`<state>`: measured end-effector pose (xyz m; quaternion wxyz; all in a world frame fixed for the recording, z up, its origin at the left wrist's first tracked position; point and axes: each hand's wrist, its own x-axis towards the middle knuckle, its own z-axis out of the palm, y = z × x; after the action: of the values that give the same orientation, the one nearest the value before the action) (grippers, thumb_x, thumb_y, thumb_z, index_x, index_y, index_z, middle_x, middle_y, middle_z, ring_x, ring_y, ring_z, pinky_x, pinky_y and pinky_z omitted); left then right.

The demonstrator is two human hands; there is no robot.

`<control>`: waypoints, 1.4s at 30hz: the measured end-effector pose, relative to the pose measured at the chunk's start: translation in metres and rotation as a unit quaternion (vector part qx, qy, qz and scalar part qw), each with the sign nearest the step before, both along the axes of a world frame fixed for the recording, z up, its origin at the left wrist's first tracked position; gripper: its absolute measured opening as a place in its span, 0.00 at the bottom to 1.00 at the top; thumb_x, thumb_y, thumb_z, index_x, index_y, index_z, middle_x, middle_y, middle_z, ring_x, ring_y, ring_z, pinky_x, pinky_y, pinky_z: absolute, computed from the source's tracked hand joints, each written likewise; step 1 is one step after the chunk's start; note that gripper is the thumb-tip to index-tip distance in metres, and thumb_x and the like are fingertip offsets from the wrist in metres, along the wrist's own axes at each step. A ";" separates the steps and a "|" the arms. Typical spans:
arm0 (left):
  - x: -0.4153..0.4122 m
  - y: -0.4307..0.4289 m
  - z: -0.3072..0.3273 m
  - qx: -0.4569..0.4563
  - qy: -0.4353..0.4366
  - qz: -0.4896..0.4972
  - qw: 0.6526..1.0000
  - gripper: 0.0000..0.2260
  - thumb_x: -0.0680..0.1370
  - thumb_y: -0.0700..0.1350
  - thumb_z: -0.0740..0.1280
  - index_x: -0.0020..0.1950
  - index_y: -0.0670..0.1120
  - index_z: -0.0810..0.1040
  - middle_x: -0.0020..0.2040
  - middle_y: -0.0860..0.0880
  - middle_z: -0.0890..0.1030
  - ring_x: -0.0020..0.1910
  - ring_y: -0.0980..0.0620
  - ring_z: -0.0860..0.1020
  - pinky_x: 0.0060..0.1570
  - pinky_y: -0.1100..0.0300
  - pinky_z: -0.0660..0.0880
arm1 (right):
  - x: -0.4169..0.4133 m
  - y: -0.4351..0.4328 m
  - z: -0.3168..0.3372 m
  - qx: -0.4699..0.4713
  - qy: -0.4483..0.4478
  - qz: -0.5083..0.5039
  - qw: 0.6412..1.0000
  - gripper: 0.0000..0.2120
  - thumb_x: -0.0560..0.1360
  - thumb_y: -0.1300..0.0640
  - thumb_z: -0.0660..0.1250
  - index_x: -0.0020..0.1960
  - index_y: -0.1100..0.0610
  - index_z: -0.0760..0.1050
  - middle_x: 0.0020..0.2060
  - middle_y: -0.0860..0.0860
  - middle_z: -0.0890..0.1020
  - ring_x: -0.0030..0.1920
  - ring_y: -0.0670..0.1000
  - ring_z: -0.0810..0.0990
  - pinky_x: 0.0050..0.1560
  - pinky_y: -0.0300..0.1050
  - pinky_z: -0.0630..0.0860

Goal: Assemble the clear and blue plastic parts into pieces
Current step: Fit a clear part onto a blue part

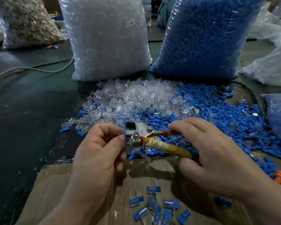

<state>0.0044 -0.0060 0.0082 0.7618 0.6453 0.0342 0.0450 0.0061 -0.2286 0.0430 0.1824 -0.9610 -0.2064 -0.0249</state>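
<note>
R hand (217, 151) grips hand tool (140, 130) handles, L hand (97, 150) pinches its metal head (centre); assembled pcs (152, 207) on near cardboard (55, 184), loose parts (136, 98) far.

2 bare forearms, with bare left grip (101, 143) and bare right grip (209, 148).

Dim cool light, glare on bags (107, 38), wide-angle bending at edges, soft blur in corners

I see silver pliers (136, 130), one handle taped yellow-tan, the other red. The heap of clear parts (136, 95) meets the heap of blue parts (225, 114). Assembled pieces (152, 207), half clear and half blue, speckle brown cardboard (71, 184).
</note>
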 end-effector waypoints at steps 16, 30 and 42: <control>-0.003 0.002 0.002 0.036 -0.046 -0.047 0.997 0.06 0.68 0.44 0.68 0.42 0.52 0.81 0.33 0.49 0.79 0.28 0.54 0.74 0.23 0.65 0.71 | 0.001 -0.002 -0.003 -0.060 -0.001 0.008 0.998 0.27 0.69 0.34 0.54 0.68 0.34 0.57 0.53 0.32 0.69 0.54 0.37 0.65 0.53 0.32 0.62; 0.000 0.003 -0.002 0.127 0.038 0.026 0.991 0.12 0.77 0.37 0.68 0.41 0.55 0.80 0.26 0.47 0.76 0.23 0.53 0.71 0.22 0.64 0.70 | 0.009 -0.007 -0.009 -0.080 -0.041 -0.140 0.986 0.27 0.65 0.32 0.53 0.62 0.39 0.68 0.46 0.36 0.70 0.49 0.43 0.67 0.52 0.42 0.63; -0.007 -0.010 0.004 0.229 0.063 -0.034 0.971 0.12 0.76 0.41 0.71 0.42 0.60 0.79 0.27 0.48 0.80 0.21 0.58 0.72 0.22 0.69 0.70 | 0.021 0.004 -0.013 -0.170 -0.009 -0.176 0.970 0.34 0.69 0.26 0.51 0.69 0.43 0.63 0.63 0.46 0.72 0.64 0.52 0.65 0.66 0.54 0.60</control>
<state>-0.0026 -0.0162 0.0119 0.5909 0.8051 0.0487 -0.0153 0.0271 -0.2247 0.0303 0.0072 -0.9988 -0.0369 -0.0297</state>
